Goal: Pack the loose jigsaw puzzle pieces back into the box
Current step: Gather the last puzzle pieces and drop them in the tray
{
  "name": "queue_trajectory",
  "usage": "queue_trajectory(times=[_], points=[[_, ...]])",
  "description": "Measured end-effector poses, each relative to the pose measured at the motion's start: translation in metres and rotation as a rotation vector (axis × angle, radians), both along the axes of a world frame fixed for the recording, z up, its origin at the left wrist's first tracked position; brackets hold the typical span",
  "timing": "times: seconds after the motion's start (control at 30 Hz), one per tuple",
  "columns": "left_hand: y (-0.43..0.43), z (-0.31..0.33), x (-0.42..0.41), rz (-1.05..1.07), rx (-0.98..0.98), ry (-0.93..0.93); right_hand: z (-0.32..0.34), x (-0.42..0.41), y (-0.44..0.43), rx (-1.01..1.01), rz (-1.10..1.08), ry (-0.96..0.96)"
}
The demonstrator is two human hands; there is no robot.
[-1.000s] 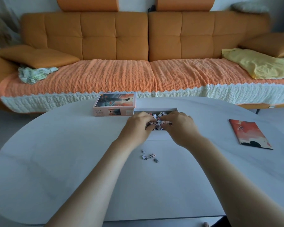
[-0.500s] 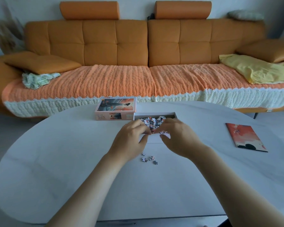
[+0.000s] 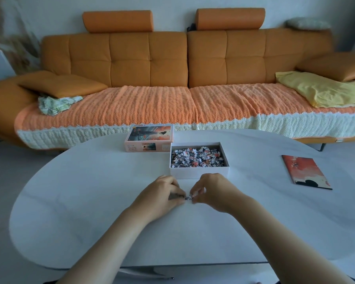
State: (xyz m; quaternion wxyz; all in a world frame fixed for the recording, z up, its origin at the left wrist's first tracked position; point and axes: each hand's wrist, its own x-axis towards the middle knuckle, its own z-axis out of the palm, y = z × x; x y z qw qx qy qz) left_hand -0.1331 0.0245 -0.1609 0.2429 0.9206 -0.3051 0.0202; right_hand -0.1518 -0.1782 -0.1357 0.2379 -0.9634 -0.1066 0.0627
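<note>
Across the white table (image 3: 90,201), left to right: one box lid (image 3: 150,138), picture up, left of centre; the left hand (image 3: 162,193) and right hand (image 3: 211,191) at mid-frame, fingertips pinched together on a few loose pieces (image 3: 188,198), too small to count; just above them one open box (image 3: 199,174), heaped with pieces; one picture sheet (image 3: 305,171) at right. Packing looks nearly finished; no other strays show.

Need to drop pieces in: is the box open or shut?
Open: pieces show inside the box; its lid sits beside it.
</note>
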Motion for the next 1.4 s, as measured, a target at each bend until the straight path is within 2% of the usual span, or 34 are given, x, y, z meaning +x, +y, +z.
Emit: queue_trajectory(times=[0.37, 0.5, 0.63, 0.9, 1.07, 1.27, 1.33, 1.4], points=[[-0.007, 0.01, 0.001, 0.098, -0.02, 0.175, 0.009, 0.001, -0.008, -0.028, -0.05, 0.002], [-0.009, 0.012, 0.001, 0.103, -0.008, 0.194, 0.011, 0.001, -0.009, -0.017, -0.039, 0.035], [-0.01, 0.011, 0.001, 0.13, -0.02, 0.185, 0.009, 0.002, 0.0, -0.104, -0.002, 0.024], [-0.008, 0.012, 0.004, 0.149, -0.04, 0.207, 0.011, 0.006, -0.001, -0.051, -0.01, 0.067], [0.002, 0.014, 0.009, 0.184, -0.115, 0.175, 0.009, 0.004, 0.01, -0.024, 0.062, 0.051], [0.006, 0.022, 0.017, 0.219, -0.202, 0.011, 0.012, 0.006, 0.013, -0.064, 0.104, 0.046], [0.004, 0.024, 0.022, 0.232, -0.218, -0.027, 0.013, 0.008, 0.012, -0.023, 0.091, 0.054], [-0.001, 0.024, 0.029, 0.246, -0.248, -0.071, 0.014, 0.014, 0.01, 0.074, 0.026, -0.021]])
